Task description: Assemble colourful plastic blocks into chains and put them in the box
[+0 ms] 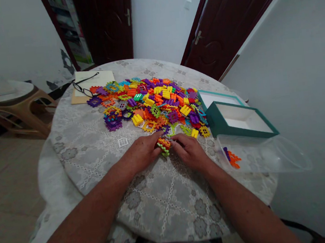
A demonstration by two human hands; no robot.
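Note:
Between my two hands, just above the near side of the pile, is a small cluster of joined plastic building pieces (164, 143) in orange, lime green, grey and purple. My left hand (145, 150) grips it from the left with thumb and fingers. From the right, my right hand (189, 150) pinches its edge. Beyond my fingers spreads a heap of colourful interlocking building pieces (154, 99), with notched squares, rings and ribbed yellow blocks. A white window-shaped piece (123, 142) lies alone to the left of my left hand.
A round table with a patterned cloth (91, 160) holds everything. At right stand a green box (239, 119) and a clear plastic tub (259, 157) with orange and purple pieces (233, 158) in it. Black glasses (85, 90) rest on a notebook (99, 77) at back left. A stool (30, 108) stands left.

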